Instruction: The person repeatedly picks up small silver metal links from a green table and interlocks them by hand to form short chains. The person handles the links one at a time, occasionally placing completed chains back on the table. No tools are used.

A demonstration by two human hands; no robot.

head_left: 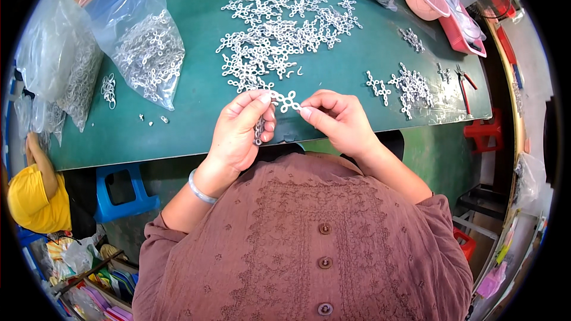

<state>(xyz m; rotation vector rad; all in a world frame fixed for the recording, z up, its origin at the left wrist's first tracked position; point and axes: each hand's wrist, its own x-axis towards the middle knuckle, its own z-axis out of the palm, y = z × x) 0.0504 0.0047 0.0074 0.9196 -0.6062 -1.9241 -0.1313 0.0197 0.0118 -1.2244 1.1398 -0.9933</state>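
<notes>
A silvery, four-looped metal piece (pixel 288 101) is pinched by the fingertips of the left hand (pixel 240 126) and the right hand (pixel 338 117), near the front edge of the green surface (pixel 199 107). Grey metal links (pixel 259 131) are held in the curled left fingers. Beyond the hands, a silvery heap of looped metal pieces (pixel 275 37) is spread.

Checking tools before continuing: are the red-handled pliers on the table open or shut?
Open: the pliers lie with their red handles spread apart; the tips are too small to judge.
</notes>
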